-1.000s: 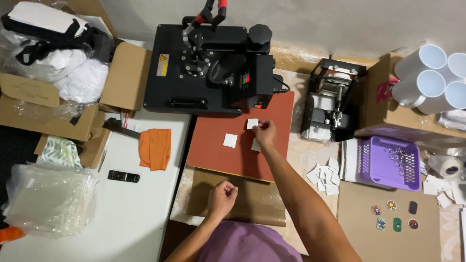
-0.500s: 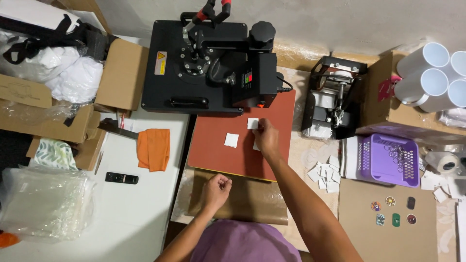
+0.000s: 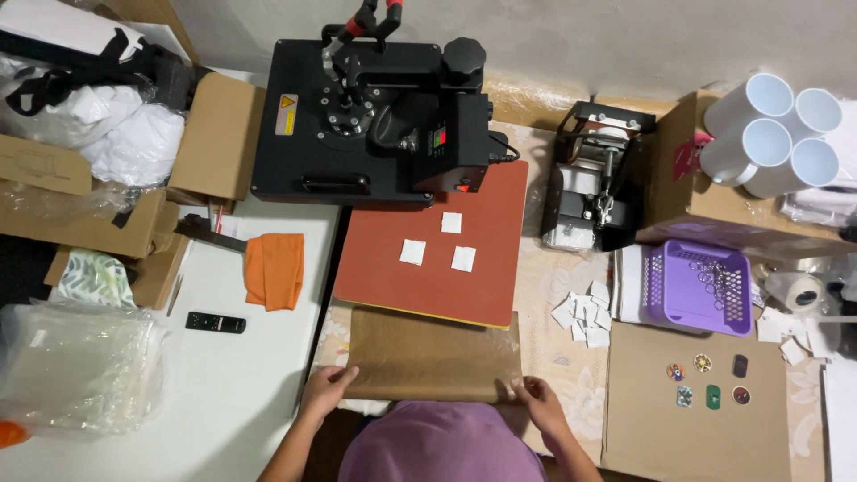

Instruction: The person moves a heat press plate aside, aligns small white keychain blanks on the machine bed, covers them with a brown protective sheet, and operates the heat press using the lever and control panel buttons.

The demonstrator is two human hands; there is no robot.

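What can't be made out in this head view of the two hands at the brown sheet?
- Left hand and right hand at the brown paper sheet: whether the fingers pinch its near corners; the purple cap hides the near edge.
- Six small round and oblong charms on the flat cardboard sheet: designs too small.
- Orange object: cut off by the left edge.

right hand [image 3: 542,403] off the red mat [image 3: 384,268], both hands gripping brown sheet [image 3: 433,353] corners

L hand [image 3: 327,389] + R hand [image 3: 539,401] low, spread apart, fingers curled, each grip pinching.
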